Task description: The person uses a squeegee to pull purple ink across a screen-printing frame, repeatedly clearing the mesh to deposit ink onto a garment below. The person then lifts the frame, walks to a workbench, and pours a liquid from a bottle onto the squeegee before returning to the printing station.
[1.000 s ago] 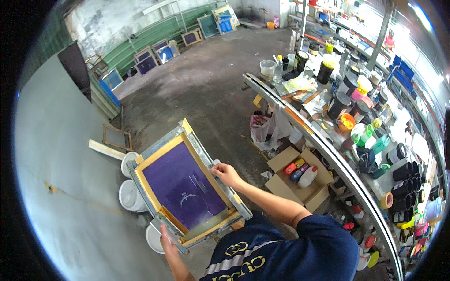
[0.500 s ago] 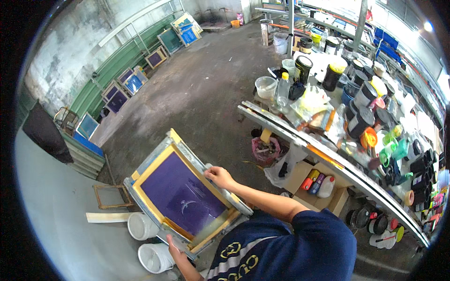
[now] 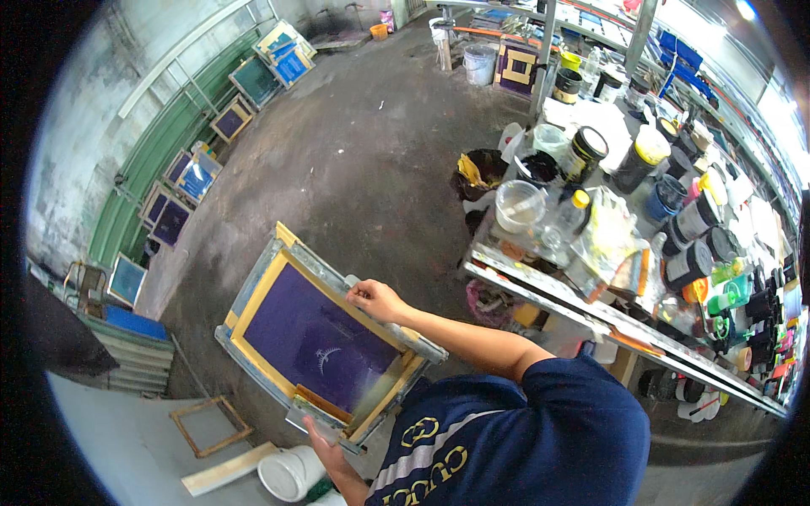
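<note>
A screen-printing frame [image 3: 253,281] with purple mesh and yellow tape round its inner border is held tilted in front of my body. A small pale leaf-like or bone-like design shows on the mesh. My right hand [image 3: 377,300] is closed at the frame's right edge, with a small greyish piece beside the fingers. At the lower left corner my left hand [image 3: 327,447] grips the frame, thumb up; its other fingers are mostly hidden. A brown strip [image 3: 323,405] lies inside the frame near that hand.
To the right, a long table [image 3: 540,295] is crowded with tubs, bottles and ink pots. White buckets [image 3: 291,472] and a wooden board [image 3: 226,470] stand lower left, near a bare wooden frame [image 3: 211,426]. More screens [image 3: 171,221] lean along the left wall. A dark bin [image 3: 483,175] is beside the table.
My view has shifted: the table and buckets now appear farther right, the leaning screens farther left. The frame moved slightly left in the picture, still in both hands.
</note>
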{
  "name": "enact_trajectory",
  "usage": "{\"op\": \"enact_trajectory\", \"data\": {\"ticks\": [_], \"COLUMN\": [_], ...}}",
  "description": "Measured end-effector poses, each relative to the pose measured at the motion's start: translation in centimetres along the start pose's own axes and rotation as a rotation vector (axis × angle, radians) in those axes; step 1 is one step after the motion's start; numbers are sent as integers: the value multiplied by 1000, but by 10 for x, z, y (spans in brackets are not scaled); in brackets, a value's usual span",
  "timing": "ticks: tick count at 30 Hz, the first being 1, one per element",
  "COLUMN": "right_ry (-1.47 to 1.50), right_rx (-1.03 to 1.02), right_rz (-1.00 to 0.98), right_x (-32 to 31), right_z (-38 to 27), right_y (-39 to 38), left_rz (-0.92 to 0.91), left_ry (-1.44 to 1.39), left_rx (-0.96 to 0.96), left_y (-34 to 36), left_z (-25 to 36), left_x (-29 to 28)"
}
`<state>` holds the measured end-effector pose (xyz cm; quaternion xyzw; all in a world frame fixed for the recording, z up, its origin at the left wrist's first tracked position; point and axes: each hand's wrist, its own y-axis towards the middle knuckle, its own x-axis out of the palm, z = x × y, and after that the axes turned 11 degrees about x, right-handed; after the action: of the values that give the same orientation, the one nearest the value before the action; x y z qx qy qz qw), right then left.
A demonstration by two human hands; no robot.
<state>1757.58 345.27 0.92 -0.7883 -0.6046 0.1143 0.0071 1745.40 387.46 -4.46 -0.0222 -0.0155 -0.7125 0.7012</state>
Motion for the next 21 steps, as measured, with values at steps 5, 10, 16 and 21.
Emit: {"op": "enact_trajectory", "data": {"ticks": [5,10,16,21], "right_ry": [39,63,258,429], "right_rx": [128,197,284,298], "right_rz": [84,217,600,821], "right_x": [-13,-58,-125,-209], "right_z": [-39,-34,23,53], "right_y": [130,225,274,299], "left_rz": [84,-47,-333,-542], "left_ry": [-64,-170,28,151], "left_rx": [-181,-280,-355,-360], "left_y": [196,399,556,661], "left_z": [39,-4,-14,-23], "left_x": [40,86,209,385]}}
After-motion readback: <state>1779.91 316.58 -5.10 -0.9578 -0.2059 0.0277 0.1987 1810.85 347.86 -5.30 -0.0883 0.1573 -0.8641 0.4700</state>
